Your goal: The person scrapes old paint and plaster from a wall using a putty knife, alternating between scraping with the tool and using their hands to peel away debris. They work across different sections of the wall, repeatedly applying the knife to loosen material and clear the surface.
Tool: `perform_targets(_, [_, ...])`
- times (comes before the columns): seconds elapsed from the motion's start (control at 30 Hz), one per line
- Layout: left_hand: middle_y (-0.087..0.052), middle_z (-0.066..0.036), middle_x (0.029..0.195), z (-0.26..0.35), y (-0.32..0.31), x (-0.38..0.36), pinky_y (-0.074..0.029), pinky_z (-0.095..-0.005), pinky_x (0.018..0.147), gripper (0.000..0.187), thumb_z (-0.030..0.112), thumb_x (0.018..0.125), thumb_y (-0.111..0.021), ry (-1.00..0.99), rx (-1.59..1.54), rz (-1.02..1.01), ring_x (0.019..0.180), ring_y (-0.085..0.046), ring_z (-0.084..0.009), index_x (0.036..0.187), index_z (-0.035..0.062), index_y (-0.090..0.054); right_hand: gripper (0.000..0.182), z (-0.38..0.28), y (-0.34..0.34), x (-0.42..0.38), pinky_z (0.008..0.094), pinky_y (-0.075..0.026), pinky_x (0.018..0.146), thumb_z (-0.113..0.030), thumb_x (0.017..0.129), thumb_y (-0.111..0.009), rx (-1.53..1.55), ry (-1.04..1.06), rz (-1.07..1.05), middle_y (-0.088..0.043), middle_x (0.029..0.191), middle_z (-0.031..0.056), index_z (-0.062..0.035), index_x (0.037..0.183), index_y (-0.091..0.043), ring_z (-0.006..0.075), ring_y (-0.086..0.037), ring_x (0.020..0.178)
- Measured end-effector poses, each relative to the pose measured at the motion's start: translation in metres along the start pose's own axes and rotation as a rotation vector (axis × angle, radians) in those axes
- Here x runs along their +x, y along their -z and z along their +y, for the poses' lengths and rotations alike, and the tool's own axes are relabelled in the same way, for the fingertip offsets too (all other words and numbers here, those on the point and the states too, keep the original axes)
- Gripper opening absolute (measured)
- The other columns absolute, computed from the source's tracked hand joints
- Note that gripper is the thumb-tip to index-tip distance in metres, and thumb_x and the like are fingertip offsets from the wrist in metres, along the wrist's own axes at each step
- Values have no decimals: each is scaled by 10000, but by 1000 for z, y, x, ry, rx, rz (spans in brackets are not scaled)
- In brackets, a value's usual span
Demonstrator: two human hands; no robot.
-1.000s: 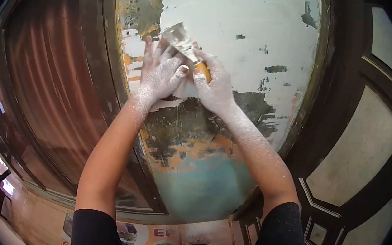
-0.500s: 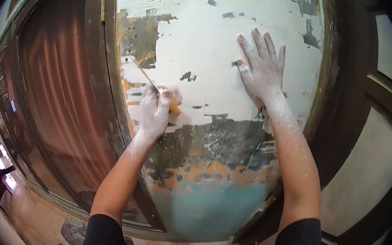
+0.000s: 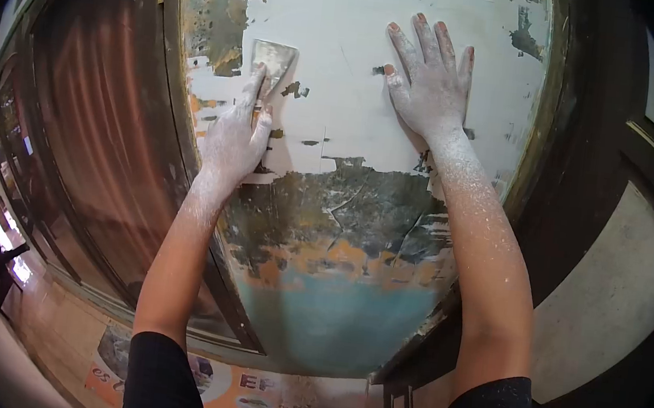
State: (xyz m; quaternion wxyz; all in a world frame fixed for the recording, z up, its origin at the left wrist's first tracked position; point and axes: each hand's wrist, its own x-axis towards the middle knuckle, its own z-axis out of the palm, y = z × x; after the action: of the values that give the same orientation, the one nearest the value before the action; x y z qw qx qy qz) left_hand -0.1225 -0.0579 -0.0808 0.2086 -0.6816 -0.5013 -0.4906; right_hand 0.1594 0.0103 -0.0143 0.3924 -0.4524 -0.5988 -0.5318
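Observation:
My left hand [image 3: 234, 138], dusted with white powder, grips a putty knife [image 3: 275, 61]. Its index finger lies along the metal blade, which is against the wall panel [image 3: 331, 85]; the palm hides most of the handle. Farther right, my right hand [image 3: 432, 92] rests on the same panel with fingers spread, holding nothing. White coating covers much of the panel's upper part, broken by dark and orange bare patches. Lower down, a dark, scraped band [image 3: 342, 213] runs above a plain blue-green area [image 3: 330, 324].
A dark wooden frame with a reddish-brown curtain [image 3: 83, 131] behind it stands on the left. Dark wooden panelling [image 3: 582, 207] is on the right. A printed sheet [image 3: 224, 388] lies on the floor below. Bright light enters at the far left.
My left hand has moved up and turned the putty knife, so the blade's flat face now shows. My right hand stays spread on the panel. The view has shifted slightly.

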Motion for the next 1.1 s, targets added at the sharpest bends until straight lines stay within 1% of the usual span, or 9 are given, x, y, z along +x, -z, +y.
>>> perform_targets(0.13, [-639, -297, 1201, 8, 1, -12, -508, -443, 919, 635, 176, 996, -464, 159, 35, -104, 1016, -657, -413, 1592, 164, -244, 567, -4, 3, -1, 607, -39, 1230, -490, 1027, -377, -29, -40, -64, -194, 1654, -33, -429, 1569, -220, 199, -145, 1533])
perform_targets(0.23, [-668, -317, 1024, 10, -13, -42, -490, -559, 875, 682, 221, 976, -431, 174, 115, -147, 966, -639, -495, 1603, 163, -166, 563, -6, 5, -2, 603, -17, 1234, -495, 1036, -351, -12, -62, -85, -173, 1659, -42, -426, 1574, -200, 185, -112, 1539])
perform_targets(0.43, [-665, -333, 987, 16, -1, 1, -497, -571, 835, 638, 266, 990, -430, 37, -30, 63, 904, -647, -500, 1587, 165, -232, 604, -11, 7, -13, 598, -32, 1233, -476, 1023, -388, -2, -92, -127, -140, 1673, -30, -388, 1587, -193, 209, -92, 1547])
perform_targets(0.5, [-587, -328, 1275, 36, 7, 5, -471, -478, 960, 603, 254, 991, -441, 315, 25, -123, 1098, -605, -481, 1565, 125, -310, 615, -13, 8, -21, 601, -33, 1232, -466, 1019, -394, 12, -101, -146, -130, 1675, -19, -372, 1591, -191, 223, -88, 1548])
perform_targets(0.57, [-635, -317, 1175, 8, -30, -17, -484, -500, 923, 608, 256, 984, -443, 126, -55, 118, 1044, -627, -480, 1572, 186, -305, 621, -18, 13, -31, 603, -38, 1231, -464, 1016, -396, 19, -115, -183, -128, 1676, -14, -366, 1593, -188, 229, -89, 1548])
perform_targets(0.77, [-659, -340, 1011, 38, 14, 13, -487, -523, 821, 601, 255, 998, -435, 310, 10, -69, 918, -649, -487, 1577, 188, -289, 605, -21, 17, -30, 601, -23, 1234, -497, 1026, -361, -27, -146, -268, -106, 1680, -41, -396, 1590, -167, 211, -62, 1550])
perform_targets(0.9, [-654, -364, 995, 11, -28, -9, -503, -544, 843, 637, 257, 982, -427, 105, -72, 104, 885, -652, -516, 1585, 156, -250, 602, -20, 12, -35, 598, -13, 1234, -483, 1027, -367, -14, -138, -226, -98, 1681, -43, -398, 1590, -171, 208, -56, 1550])
perform_targets(1.03, [-668, -338, 1012, 34, -16, -28, -497, -534, 884, 639, 247, 974, -433, 307, 55, -171, 939, -646, -510, 1582, 143, -267, 609, -21, 16, -30, 597, -6, 1234, -497, 1023, -368, -44, -153, -243, -98, 1681, -42, -399, 1591, -168, 213, -51, 1551])
perform_targets(1.1, [-664, -343, 1002, 31, -14, -5, -494, -536, 877, 632, 246, 977, -433, 203, 4, -62, 935, -646, -509, 1578, 134, -274, 612, -22, 13, -31, 596, -3, 1234, -500, 1022, -370, -54, -150, -263, -97, 1681, -42, -400, 1591, -167, 213, -50, 1551])
